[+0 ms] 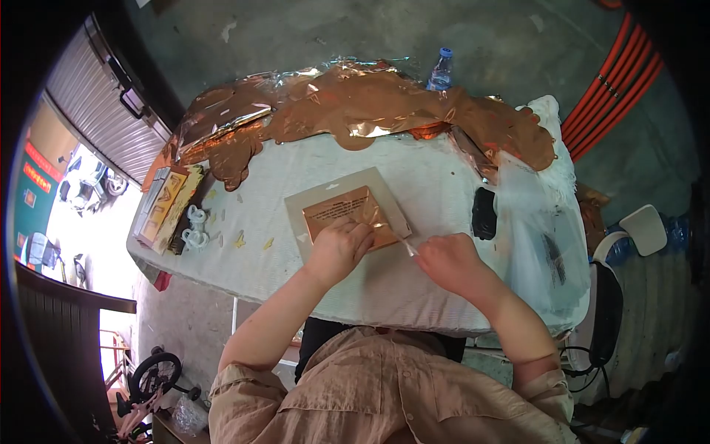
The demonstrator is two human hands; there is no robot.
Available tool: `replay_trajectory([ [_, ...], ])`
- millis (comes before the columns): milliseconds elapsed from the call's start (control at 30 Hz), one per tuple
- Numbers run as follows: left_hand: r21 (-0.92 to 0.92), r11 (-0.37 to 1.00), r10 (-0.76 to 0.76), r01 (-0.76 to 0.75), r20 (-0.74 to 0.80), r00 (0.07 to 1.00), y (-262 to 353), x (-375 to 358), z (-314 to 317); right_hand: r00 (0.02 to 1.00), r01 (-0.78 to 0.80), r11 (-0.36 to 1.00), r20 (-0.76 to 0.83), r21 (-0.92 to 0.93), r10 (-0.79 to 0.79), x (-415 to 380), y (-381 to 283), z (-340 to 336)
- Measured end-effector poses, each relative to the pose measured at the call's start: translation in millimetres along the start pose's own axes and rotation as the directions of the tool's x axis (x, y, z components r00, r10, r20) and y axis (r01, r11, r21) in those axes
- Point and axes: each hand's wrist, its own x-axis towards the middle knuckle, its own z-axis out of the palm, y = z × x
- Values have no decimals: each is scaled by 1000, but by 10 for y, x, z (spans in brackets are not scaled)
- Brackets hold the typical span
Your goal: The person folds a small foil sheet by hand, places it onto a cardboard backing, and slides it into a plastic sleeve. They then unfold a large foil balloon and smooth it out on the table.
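A folded copper-coloured foil packet (342,209) with small printed text lies on a grey card (373,181) on the cloth-covered table. My left hand (340,248) presses down on the packet's near side with bent, closed fingers; its fingertips are partly hidden. Just right of the packet, my right hand (450,260) is closed in a pinch on a thin whitish plastic strip (409,247). The strip runs from the packet's right corner to my fingers. How it joins the packet is too small to make out.
Large copper foil sheets (318,103) cover the far edge, near a water bottle (441,70). A black phone-like object (484,213) and clear plastic bags (532,244) lie at right. Stacked packets (164,203) and white ties (195,229) sit at left.
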Motion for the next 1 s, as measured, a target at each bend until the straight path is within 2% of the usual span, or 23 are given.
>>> replay_trajectory([
  [67, -7, 1000, -2, 2, -10, 1000, 0, 9, -1, 1000, 2, 999, -5, -51, -3, 91, 10, 90],
  [133, -11, 1000, -7, 7, -7, 1000, 8, 8, 0, 994, -53, 992, -97, -116, 42, 186, 11, 241],
  [267, -34, 999, 12, -11, 25, 1000, 47, 30, -73, 975, -61, 995, -217, -76, 43, 347, 40, 410],
  [333, -48, 997, 59, -57, 35, 998, 49, 26, -102, 974, -23, 998, -223, 56, 35, 345, 80, 382],
  [367, -48, 997, 55, -53, 34, 998, 56, 24, -132, 975, -20, 998, -221, 56, 31, 325, 117, 360],
  [433, -55, 997, 55, -46, 169, 984, 58, 24, -198, 985, 19, 962, -172, 273, 29, 285, 207, 312],
  [567, -42, 994, 105, -99, 182, 978, 17, -15, -214, 986, -6, 953, -155, 303, 56, 312, 268, 372],
  [667, -59, 991, 128, -118, 190, 973, -6, -31, -221, 978, 69, 962, -207, 265, -13, 354, 233, 409],
  [767, -82, 993, 107, -91, 220, 970, 12, -36, -278, 971, 98, 970, -236, 225, -43, 361, 222, 419],
  [833, -229, 973, 25, 21, 196, 980, 13, -76, -323, 964, 88, 976, -263, 200, -33, 336, 203, 387],
  [967, -211, 974, -41, 81, 189, 981, -186, -207, -601, 942, 82, 979, -335, 186, -16, 237, 44, 232],
  [1000, -132, 989, -45, 63, 137, 990, -257, -253, -644, 928, 132, 970, -369, 205, -48, 218, -17, 209],
])
